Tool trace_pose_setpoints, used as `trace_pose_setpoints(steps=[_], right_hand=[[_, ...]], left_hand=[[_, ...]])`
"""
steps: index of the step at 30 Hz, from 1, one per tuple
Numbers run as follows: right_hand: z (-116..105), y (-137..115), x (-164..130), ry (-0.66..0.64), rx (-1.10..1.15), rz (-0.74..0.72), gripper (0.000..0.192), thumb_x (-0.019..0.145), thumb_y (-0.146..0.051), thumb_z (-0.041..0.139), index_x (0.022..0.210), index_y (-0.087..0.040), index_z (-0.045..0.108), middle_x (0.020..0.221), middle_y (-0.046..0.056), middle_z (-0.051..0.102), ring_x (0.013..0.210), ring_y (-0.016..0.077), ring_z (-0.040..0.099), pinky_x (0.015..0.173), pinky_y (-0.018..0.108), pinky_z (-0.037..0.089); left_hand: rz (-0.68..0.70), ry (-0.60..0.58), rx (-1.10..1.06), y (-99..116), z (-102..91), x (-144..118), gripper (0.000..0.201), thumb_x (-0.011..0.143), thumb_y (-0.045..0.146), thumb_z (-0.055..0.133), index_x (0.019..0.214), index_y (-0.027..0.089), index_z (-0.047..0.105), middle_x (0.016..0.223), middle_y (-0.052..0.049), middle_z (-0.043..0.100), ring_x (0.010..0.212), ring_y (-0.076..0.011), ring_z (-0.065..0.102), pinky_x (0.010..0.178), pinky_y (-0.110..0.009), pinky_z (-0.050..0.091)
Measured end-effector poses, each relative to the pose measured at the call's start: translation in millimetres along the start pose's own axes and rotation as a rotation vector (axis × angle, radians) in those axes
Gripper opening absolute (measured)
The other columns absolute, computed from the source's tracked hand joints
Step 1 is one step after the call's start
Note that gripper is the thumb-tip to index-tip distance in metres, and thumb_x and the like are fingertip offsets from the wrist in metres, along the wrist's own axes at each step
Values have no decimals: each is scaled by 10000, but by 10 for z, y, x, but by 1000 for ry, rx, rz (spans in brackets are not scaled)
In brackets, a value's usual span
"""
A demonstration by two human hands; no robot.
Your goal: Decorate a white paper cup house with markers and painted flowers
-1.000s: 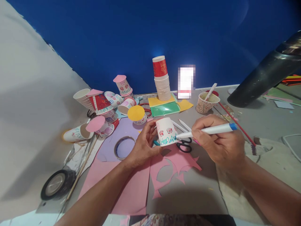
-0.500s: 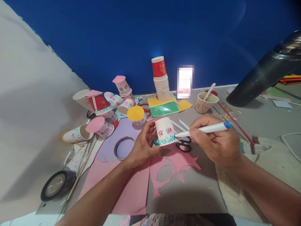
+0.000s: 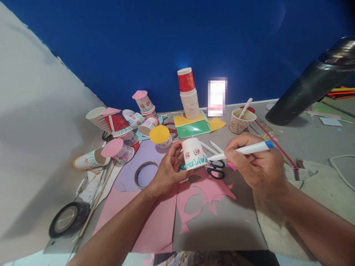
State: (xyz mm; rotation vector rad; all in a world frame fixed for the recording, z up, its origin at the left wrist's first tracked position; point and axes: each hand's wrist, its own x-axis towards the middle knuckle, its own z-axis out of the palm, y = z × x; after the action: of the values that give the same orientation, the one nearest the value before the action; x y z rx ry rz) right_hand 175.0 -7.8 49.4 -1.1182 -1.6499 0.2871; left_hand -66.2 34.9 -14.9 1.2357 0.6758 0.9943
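Teal zigzag strokes run along the rim band of a small white paper cup (image 3: 194,153), which sits upturned and tilted in the left hand (image 3: 168,170), just above the pink paper (image 3: 155,218) at the middle of the bench (image 3: 291,140). The left grip is closed around the cup, thumb on the near side and fingers curled behind it. The right hand (image 3: 256,164) has its grip pinched shut on a white marker (image 3: 241,150) with a blue end cap, its tip touching the cup's lower right edge where the zigzag line ends.

The step in hand looks like drawing a grass-like border round the cup, below two little red-and-white flower motifs. Judging by the line, the face turned to the camera is mostly filled; the far side is hidden, so how much is left cannot be told. The next move seems to call for a small turn of the cup in the left fingers to bring bare rim under the tip, with the marker kept light so that the thin wall does not dent.

Black-handled scissors (image 3: 216,169) lie just beside the cup on the right. Decorated cups (image 3: 122,127) with pink and yellow paper tops crowd the left, a tall cup stack (image 3: 189,96) stands at the blue wall (image 3: 138,44), and a tape roll (image 3: 146,174) lies on lilac paper.
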Motion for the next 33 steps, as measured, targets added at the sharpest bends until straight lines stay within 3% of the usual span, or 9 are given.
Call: trace_pose_setpoints(steps=[6, 11, 13, 16, 19, 25, 33], right_hand=[[18, -26, 6, -81, 2, 43, 132, 902, -211, 669, 776, -251, 660, 575, -40, 642, 469, 127, 561, 460, 255, 429], [4, 33, -2, 43, -1, 32, 132, 944, -257, 678, 813, -257, 667, 684, -13, 691, 575, 161, 638, 542, 298, 496], [11, 67, 0, 37, 18, 38, 123, 986, -279, 660, 866, -258, 679, 711, -13, 709, 590, 163, 661, 578, 304, 531], [53, 163, 13, -31, -29, -17, 87, 1017, -275, 635, 991, -250, 714, 793, -3, 759, 629, 161, 700, 624, 296, 560], [111, 323, 28, -66, -213, -99, 141, 993, -268, 646, 1100, -231, 730, 1019, 75, 818, 896, 239, 779, 807, 363, 605], [141, 676, 51, -262, -465, 48, 393, 948, -276, 672, 1335, -204, 671, 1264, 166, 750, 1198, 376, 710, 977, 535, 585], [164, 884, 77, -492, -673, 111, 424, 1019, -291, 597, 1402, -121, 664, 1317, 232, 704, 1281, 394, 646, 1067, 500, 529]], left_hand=[[-2, 13, 22, -2, 15, 8, 789, 708, 266, 969, 1364, 292, 531, 1553, -100, 550, 1467, -318, 553, 1199, -458, 498], [16, 64, 67, 28, 55, 14, 773, 704, 259, 959, 1346, 274, 529, 1512, -106, 578, 1464, -318, 556, 1248, -486, 452], [38, 58, 99, 36, 63, 7, 752, 718, 249, 941, 1350, 270, 534, 1507, -105, 578, 1457, -318, 560, 1248, -486, 449], [72, 55, 199, 43, 61, -15, 717, 762, 250, 910, 1374, 280, 537, 1505, -98, 576, 1440, -309, 567, 1225, -472, 466], [92, 80, 325, 47, 60, -33, 718, 779, 283, 911, 1393, 292, 539, 1493, -96, 585, 1419, -310, 574, 1183, -461, 495], [233, 102, 565, 16, 37, -23, 766, 754, 330, 939, 1395, 275, 524, 1515, -124, 559, 1417, -340, 554, 1190, -495, 475], [407, 123, 817, -105, -64, 14, 791, 763, 363, 935, 1427, 281, 514, 1481, -130, 566, 1421, -373, 541, 1202, -574, 453]])
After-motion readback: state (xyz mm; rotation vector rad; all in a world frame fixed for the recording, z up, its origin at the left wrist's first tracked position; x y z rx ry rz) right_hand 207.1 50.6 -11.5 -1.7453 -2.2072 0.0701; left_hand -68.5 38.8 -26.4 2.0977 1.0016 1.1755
